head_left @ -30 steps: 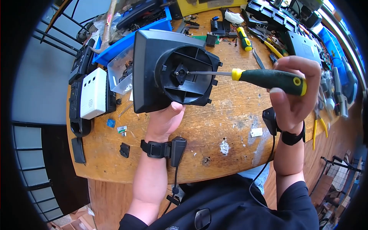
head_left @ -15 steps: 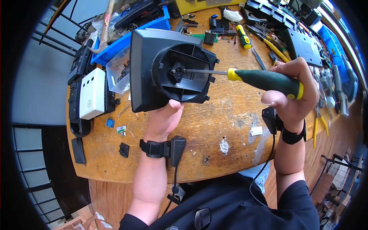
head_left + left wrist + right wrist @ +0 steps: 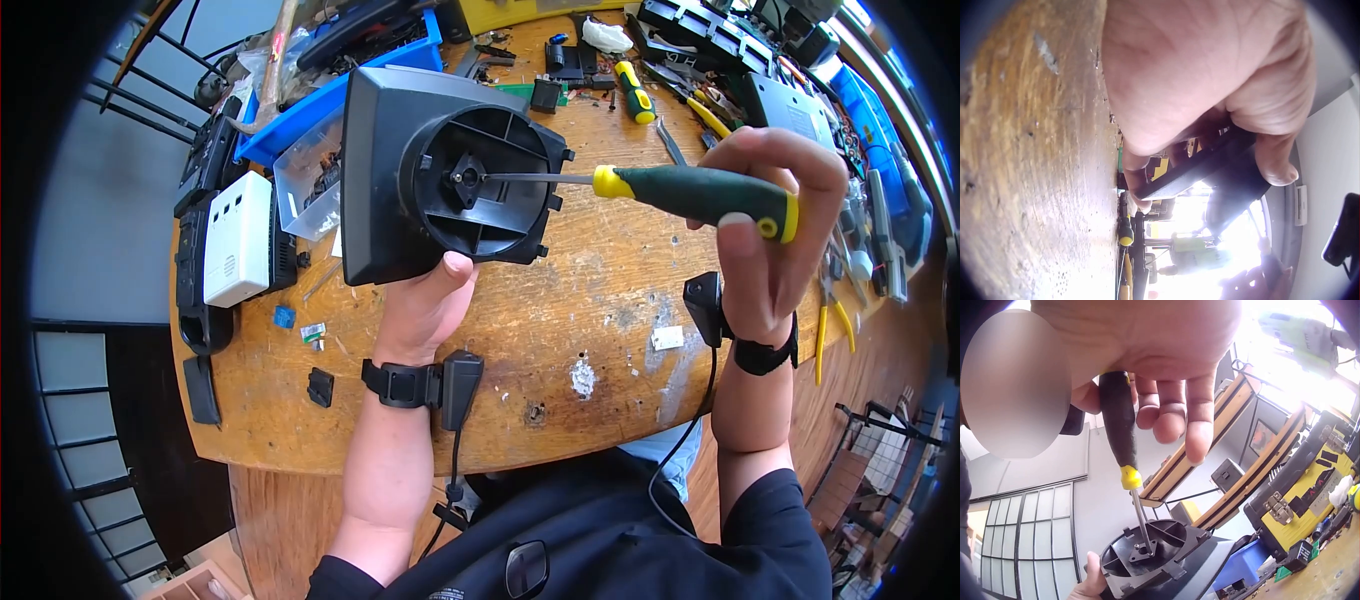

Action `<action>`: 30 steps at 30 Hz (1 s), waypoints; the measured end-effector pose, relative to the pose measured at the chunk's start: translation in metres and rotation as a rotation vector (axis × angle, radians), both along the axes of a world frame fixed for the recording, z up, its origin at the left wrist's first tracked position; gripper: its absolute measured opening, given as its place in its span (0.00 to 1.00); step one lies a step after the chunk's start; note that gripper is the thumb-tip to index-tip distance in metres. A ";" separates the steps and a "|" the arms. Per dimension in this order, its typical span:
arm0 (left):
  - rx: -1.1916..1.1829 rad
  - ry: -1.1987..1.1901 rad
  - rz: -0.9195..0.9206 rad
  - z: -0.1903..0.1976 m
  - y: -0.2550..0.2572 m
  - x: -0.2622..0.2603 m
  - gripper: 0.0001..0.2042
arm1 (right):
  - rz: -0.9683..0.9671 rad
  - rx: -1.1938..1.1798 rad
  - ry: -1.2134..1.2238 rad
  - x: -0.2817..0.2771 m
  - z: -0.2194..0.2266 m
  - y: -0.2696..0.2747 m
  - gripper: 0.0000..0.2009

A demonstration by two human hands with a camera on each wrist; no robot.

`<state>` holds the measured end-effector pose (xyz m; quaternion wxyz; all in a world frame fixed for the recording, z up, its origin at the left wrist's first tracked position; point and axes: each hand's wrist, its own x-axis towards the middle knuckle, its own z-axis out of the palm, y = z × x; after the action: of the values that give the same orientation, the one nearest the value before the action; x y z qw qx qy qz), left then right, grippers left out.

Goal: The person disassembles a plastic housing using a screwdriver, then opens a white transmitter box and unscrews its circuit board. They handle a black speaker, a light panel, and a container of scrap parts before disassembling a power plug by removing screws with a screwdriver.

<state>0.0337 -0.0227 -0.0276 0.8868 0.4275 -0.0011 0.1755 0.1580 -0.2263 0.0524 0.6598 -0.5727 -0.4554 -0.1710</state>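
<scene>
A black plastic housing (image 3: 385, 180) with a round ribbed recess is held up over the bench by the left hand (image 3: 428, 305), whose thumb lies at its lower edge. In the left wrist view, the left hand's (image 3: 1210, 75) fingers curl around the housing (image 3: 1210, 165). The right hand (image 3: 775, 225) grips the dark green and yellow screwdriver (image 3: 700, 195) by its handle, the shaft roughly level. Its tip meets the small diamond-shaped part (image 3: 466, 181) in the recess, at a screw. In the right wrist view, the screwdriver (image 3: 1119, 419) slants down into the recess.
On the wooden bench (image 3: 520, 350), a white box (image 3: 238, 240) and a clear bin (image 3: 308, 190) stand left, beside a blue crate (image 3: 350, 95). Another screwdriver (image 3: 635, 92), pliers and loose parts lie behind. A yellow-handled tool (image 3: 822, 335) is at the right edge.
The housing has shifted slightly left and up with the left hand. The screwdriver has moved along with it, its tip staying at the part, and the right hand's fingers have shifted on the handle.
</scene>
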 end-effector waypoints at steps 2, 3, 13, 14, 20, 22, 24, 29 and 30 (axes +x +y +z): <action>-0.002 -0.001 -0.002 -0.002 0.002 0.001 0.34 | -0.074 -0.138 -0.034 0.003 0.005 -0.009 0.20; -0.010 0.010 -0.016 -0.004 0.005 0.002 0.34 | -0.149 -0.275 -0.068 0.004 0.008 -0.012 0.18; -0.012 0.007 0.003 -0.002 0.001 0.001 0.34 | -0.094 -0.244 -0.126 0.009 0.012 -0.009 0.17; -0.011 0.006 0.004 -0.002 0.002 0.001 0.34 | -0.093 -0.244 -0.126 0.008 0.013 -0.010 0.17; -0.029 0.021 -0.026 -0.003 0.002 0.001 0.33 | -0.002 -0.117 0.050 0.010 0.004 -0.018 0.15; -0.022 0.008 0.009 -0.004 0.001 0.000 0.33 | 0.024 -0.104 0.033 0.011 0.003 -0.017 0.15; -0.029 0.013 0.008 -0.005 0.001 0.000 0.33 | 0.048 -0.092 0.018 0.010 0.003 -0.016 0.15; -0.022 0.021 0.018 -0.006 0.001 -0.001 0.33 | 0.032 -0.181 0.018 0.008 0.004 -0.016 0.16; -0.020 0.021 0.014 -0.007 0.001 -0.001 0.33 | 0.032 -0.181 0.018 0.008 0.004 -0.016 0.16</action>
<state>0.0323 -0.0214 -0.0341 0.8898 0.4204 0.0133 0.1773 0.1656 -0.2421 0.0563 0.6119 -0.6244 -0.4721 -0.1134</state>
